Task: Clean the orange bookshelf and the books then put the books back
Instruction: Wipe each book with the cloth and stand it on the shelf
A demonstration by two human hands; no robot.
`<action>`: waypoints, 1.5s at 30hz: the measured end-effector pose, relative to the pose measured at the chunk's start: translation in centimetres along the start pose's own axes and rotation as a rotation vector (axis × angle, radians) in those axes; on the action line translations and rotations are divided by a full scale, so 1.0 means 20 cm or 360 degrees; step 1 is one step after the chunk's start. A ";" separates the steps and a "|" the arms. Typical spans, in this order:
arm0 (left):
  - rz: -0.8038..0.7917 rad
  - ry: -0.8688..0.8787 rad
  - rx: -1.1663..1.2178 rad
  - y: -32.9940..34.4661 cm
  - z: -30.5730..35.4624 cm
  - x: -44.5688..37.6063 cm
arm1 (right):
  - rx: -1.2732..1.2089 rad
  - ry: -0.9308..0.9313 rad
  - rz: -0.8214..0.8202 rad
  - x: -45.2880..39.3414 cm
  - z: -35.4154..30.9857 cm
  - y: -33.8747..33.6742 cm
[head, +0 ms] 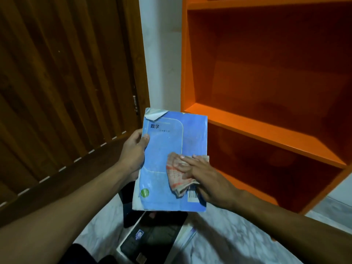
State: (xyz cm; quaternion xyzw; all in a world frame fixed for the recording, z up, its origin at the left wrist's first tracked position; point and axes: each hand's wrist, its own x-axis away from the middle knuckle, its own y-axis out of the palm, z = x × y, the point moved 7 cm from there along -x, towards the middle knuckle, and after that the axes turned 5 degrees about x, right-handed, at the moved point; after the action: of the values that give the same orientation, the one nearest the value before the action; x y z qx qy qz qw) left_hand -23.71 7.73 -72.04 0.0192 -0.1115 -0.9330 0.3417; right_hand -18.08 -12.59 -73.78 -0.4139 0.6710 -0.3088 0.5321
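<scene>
A worn blue book point(163, 149) with a curled top-left corner is held flat in front of me. My left hand point(133, 153) grips its left edge, thumb on the cover. My right hand point(207, 178) presses a crumpled pink-and-white cloth point(178, 176) onto the cover's lower right part, fingers spread flat over the cloth. The orange bookshelf point(266, 130) stands to the right with bare shelves in view. Below the blue book, a dark-covered book point(152, 239) lies on top of other books on the floor.
A brown wooden slatted door point(66, 82) fills the left side. A white wall strip point(162, 54) separates it from the shelf. The floor point(224, 237) is pale marble. A dark object point(127, 202) sits under the blue book's left edge.
</scene>
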 end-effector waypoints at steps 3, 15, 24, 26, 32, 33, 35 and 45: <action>0.0101 -0.0007 -0.0006 -0.04 0.00 -0.01 | -0.0039 -0.0063 -0.0170 0.10 -0.10 0.08; 0.0155 -0.0022 -0.0192 -0.05 -0.03 0.04 | -0.0346 0.0394 0.0641 -0.04 0.01 -0.21; -0.0101 -0.0084 -0.0036 0.22 -0.11 0.11 | -0.0120 0.0718 0.0667 -0.30 0.17 -0.12; -0.0049 -0.0153 0.0078 0.20 -0.12 0.09 | -0.0204 0.0563 0.0552 -0.32 0.09 -0.06; 0.0205 -0.0257 0.0335 0.04 -0.09 0.01 | -0.0276 0.0115 0.0223 -0.18 -0.09 0.16; 0.0241 -0.0250 0.0344 0.00 -0.09 -0.01 | -0.0264 0.0017 0.0154 -0.15 -0.12 0.19; 0.0275 -0.0231 0.0371 -0.04 -0.07 -0.03 | -0.0246 -0.0121 0.0026 -0.08 -0.18 0.26; 0.0494 -0.0212 0.0412 -0.21 -0.05 -0.05 | 0.0083 -0.0408 -0.0321 0.16 -0.11 0.38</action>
State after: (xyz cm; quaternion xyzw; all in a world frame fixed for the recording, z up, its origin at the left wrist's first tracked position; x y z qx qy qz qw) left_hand -25.37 11.28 -74.02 -0.0163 -0.2543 -0.8463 0.4677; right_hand -22.28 -12.02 -81.17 -0.5012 0.5445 -0.3225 0.5902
